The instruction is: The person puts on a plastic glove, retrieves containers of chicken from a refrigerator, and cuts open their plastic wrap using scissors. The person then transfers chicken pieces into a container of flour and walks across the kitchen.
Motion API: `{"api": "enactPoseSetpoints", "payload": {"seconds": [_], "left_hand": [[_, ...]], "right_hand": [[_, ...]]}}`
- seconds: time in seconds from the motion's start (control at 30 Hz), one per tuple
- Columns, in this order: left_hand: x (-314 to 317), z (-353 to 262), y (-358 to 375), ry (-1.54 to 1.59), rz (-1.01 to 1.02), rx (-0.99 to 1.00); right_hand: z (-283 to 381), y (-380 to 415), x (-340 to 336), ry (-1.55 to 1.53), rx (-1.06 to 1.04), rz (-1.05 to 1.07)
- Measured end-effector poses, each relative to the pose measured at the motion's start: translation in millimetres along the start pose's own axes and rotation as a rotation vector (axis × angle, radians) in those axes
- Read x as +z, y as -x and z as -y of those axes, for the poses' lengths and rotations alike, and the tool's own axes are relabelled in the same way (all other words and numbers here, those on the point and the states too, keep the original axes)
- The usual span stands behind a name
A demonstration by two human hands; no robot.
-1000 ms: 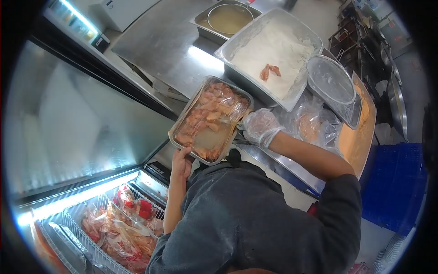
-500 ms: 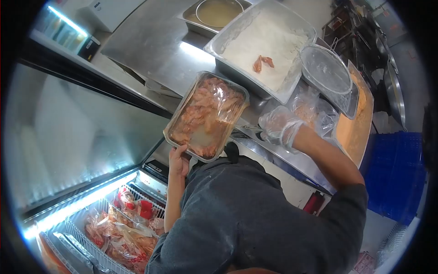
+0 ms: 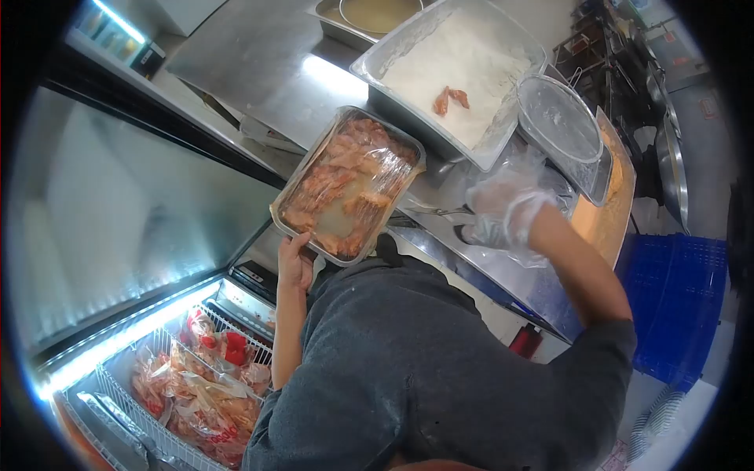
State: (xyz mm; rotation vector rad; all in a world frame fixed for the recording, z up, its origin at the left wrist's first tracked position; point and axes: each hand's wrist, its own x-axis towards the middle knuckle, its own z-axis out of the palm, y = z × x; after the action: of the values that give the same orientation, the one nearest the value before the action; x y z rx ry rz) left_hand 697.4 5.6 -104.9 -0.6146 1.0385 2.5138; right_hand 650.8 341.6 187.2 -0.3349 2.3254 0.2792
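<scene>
My left hand (image 3: 295, 265) grips the near edge of a metal tray (image 3: 280, 212) and holds it tilted in the air. Raw, reddish marinated chicken pieces (image 3: 330, 177) lie in it with some liquid, under shiny clear plastic wrap. My right hand (image 3: 510, 208), in a clear loose plastic glove, is over the counter's front edge, by a metal utensil (image 3: 432, 209) and a crumpled clear bag (image 3: 522, 165). Its fingers are blurred under the glove, so a hold on the utensil cannot be made out. Two chicken pieces (image 3: 450, 100) rest on white flour in a deep metal pan (image 3: 428, 129).
A round sieve (image 3: 559, 118) sits right of the flour pan, beside a container of orange-brown crumbs (image 3: 601, 224). Behind is a pan of liquid (image 3: 334, 30). At lower left an opened freezer (image 3: 102, 377) holds bagged meat (image 3: 200, 392). A blue crate (image 3: 675, 298) stands at right.
My gloved right hand has moved a little right, away from the tray. The wrapped tray has shifted slightly up and left in view, still in my left hand.
</scene>
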Motion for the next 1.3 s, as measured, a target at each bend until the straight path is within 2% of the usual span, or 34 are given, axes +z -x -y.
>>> {"api": "enactPoseSetpoints", "payload": {"seconds": [0.1, 0.4, 0.5, 0.57, 0.8, 0.87, 1.0, 1.1, 1.17, 1.2, 1.3], "left_hand": [[-4, 3, -2, -0.012, -0.038, 0.006], [2, 0, 0, -0.021, -0.027, 0.007], [3, -1, 0, -0.023, -0.013, 0.027], [2, 0, 0, -0.013, -0.01, 0.011], [2, -1, 0, -0.006, -0.004, 0.025], [-1, 0, -1, -0.008, 0.0, 0.025], [0, -1, -1, -0.008, -0.019, 0.006], [0, 1, -1, -0.008, -0.052, 0.016], [-9, 3, -3, -0.07, -0.026, -0.01], [-10, 2, -3, -0.072, -0.023, -0.01], [-4, 1, -3, -0.081, -0.001, -0.018]], "right_hand": [[16, -23, 21, -0.053, 0.05, -0.013], [31, -60, 50, 0.015, -0.062, -0.063], [34, -76, 64, 0.051, -0.059, -0.167], [33, -85, 65, -0.007, -0.102, -0.027], [-8, -79, 79, -0.157, -0.208, -0.018], [-21, -73, 79, -0.277, -0.239, 0.113], [-30, -55, 68, -0.277, -0.202, 0.153], [-46, -43, 85, -0.329, -0.201, 0.095], [-56, -28, 85, -0.345, -0.201, -0.094], [-59, -21, 76, -0.347, -0.199, -0.096], [-85, -11, 61, -0.23, -0.217, -0.213]]}}
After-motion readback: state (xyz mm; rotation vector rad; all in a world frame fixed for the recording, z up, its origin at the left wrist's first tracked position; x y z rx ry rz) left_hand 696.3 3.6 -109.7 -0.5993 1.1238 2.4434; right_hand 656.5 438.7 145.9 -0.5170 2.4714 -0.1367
